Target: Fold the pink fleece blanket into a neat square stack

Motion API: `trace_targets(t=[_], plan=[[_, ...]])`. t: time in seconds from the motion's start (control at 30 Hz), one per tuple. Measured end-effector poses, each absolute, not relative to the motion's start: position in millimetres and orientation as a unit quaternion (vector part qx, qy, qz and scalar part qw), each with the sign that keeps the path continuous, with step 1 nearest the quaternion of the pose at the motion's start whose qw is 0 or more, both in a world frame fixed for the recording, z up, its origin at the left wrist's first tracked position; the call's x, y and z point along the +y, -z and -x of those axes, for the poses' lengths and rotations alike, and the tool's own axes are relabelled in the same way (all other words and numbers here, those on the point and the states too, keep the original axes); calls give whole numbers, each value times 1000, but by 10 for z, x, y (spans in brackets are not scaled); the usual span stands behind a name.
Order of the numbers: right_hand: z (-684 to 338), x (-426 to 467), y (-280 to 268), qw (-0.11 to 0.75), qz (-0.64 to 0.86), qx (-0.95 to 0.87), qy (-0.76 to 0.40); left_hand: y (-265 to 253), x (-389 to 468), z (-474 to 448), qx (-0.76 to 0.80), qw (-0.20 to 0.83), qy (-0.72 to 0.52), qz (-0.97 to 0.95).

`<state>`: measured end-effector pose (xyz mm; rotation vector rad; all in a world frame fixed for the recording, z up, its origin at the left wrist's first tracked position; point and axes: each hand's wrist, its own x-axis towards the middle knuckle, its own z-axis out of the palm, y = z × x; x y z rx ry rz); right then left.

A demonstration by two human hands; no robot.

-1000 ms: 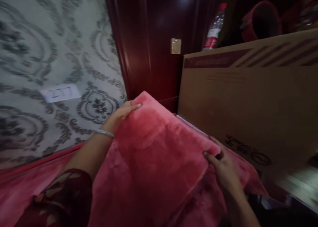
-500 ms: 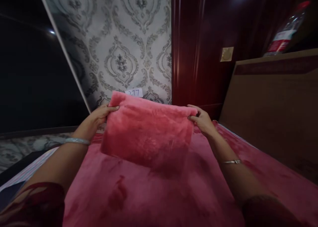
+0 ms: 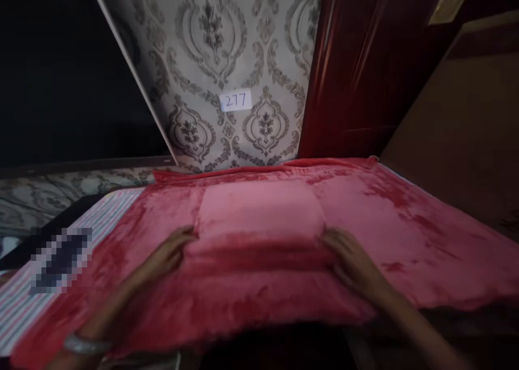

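A pink plush cloth point(image 3: 259, 210), roughly rectangular, lies flat on a larger pink plush blanket point(image 3: 413, 235). Its near edge is slightly raised between my hands and makes a darker red fold. My left hand point(image 3: 172, 251) grips the near left corner, fingers closed at the edge. At the near right corner, my right hand point(image 3: 351, 259) has its fingers curled over the cloth. Motion blurs both hands, and the thumbs are partly hidden.
A striped cloth point(image 3: 117, 208) shows on the left under the blanket. A large dark screen point(image 3: 73, 78) stands at the back left, and a brown cardboard box point(image 3: 466, 127) at the right. A paper marked 277 point(image 3: 235, 100) is on the patterned wall.
The pink cloth, held up in the air before, has come down onto the blanket. Both hands have moved lower and nearer with its edge. The view has tilted down.
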<state>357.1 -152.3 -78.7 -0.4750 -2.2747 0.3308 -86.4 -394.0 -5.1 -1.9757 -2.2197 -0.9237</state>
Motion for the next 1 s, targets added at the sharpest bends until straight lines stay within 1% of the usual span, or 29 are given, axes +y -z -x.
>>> trace_targets(t=[0.07,0.13,0.2,0.27,0.33,0.43,0.53,0.67,0.73,0.87,1.0], plan=[[-3690,-1725,1116,367,186,-898,-156,372,-4201,773,-727,-45,303,614],[-3743,-1813,1171,385,205,-884,-167,493,-4338,694,-751,-68,347,558],[-3718,-1810,1075,416,254,-856,-176,487,-4356,605,-767,-52,393,505],[-3633,-1773,976,434,312,-824,-187,454,-4297,498,-766,-14,408,497],[-3530,-1749,961,437,337,-813,-189,465,-4213,388,-754,31,373,540],[-3411,-1761,1072,429,327,-826,-163,574,-4107,272,-746,89,284,596],[-3368,-1779,1166,414,329,-838,-132,672,-4030,235,-763,131,226,591],[-3365,-1727,1125,380,329,-859,-101,655,-3954,254,-787,161,175,569],[-3367,-1697,1090,382,328,-858,-103,629,-3959,278,-788,178,172,564],[-3395,-1726,1131,413,327,-842,-113,695,-4060,333,-772,216,214,558],[-3431,-1799,1241,396,334,-844,-136,871,-4130,354,-778,168,218,565]])
